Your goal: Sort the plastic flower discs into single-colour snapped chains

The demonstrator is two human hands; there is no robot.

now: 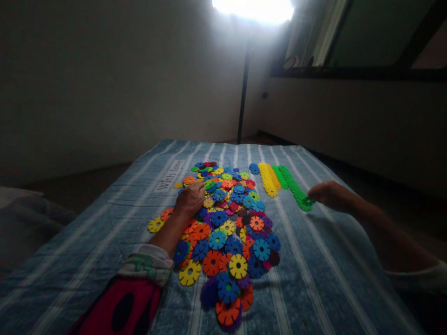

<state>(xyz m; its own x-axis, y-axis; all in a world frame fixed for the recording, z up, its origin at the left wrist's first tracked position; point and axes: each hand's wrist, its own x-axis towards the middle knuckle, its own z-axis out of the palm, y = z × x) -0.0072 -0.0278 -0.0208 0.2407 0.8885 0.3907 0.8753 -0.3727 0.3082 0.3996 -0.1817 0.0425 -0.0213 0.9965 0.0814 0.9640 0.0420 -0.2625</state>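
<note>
A heap of flat, notched plastic discs point(226, 228) in orange, blue, yellow, green and purple lies spread on a blue striped bedcover point(331, 270). My left hand point(190, 199) rests in the far left part of the heap, its fingers curled down onto the discs; what they hold is hidden. To the right, sorted rows lie side by side: a yellow row point(267, 179) and a green row point(293, 188), with a blue disc point(254, 168) at the far end. My right hand point(326, 193) sits at the near end of the green row, fingers pinched on a green disc point(307, 202).
A lamp pole point(243, 93) rises behind the bed under a bright light point(253, 8). A dark ledge point(349, 72) runs along the right wall. A pale pillow or blanket point(21, 214) lies at the left. The room is dim.
</note>
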